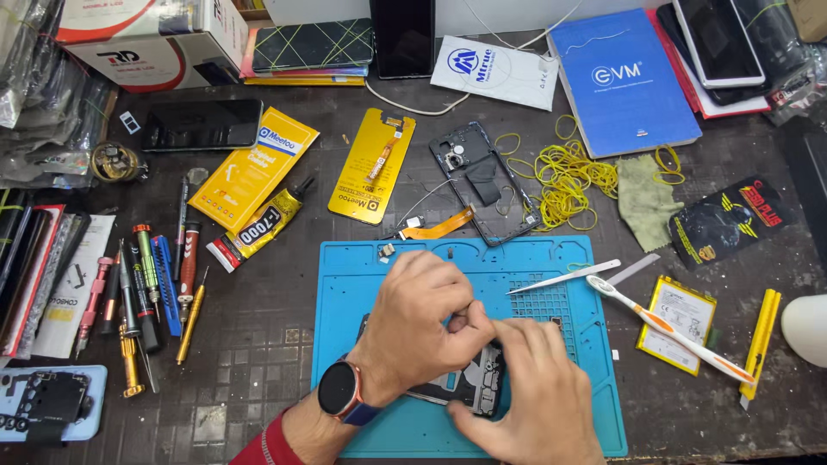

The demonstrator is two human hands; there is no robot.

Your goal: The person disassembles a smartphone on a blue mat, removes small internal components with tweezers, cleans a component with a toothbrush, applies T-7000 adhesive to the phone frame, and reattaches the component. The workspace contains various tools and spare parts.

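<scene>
An opened phone body (pixel 472 384) lies on the blue work mat (pixel 362 275), mostly hidden under my hands. My left hand (pixel 422 323), with a watch on the wrist, rests over it, its fingers curled and pinched above the board. My right hand (pixel 532 392) grips the phone's lower right edge, thumb against the frame and a finger meeting the left fingertips. What the fingertips pinch is too small to tell.
On the mat lie tweezers (pixel 564 277) and a toothbrush (pixel 668 327). A dark phone frame (pixel 482 182) with an orange flex cable (pixel 438 227), yellow rubber bands (pixel 564 176), a glue tube (pixel 258 226), several screwdrivers (pixel 146 284), a battery (pixel 678 323) and boxes surround it.
</scene>
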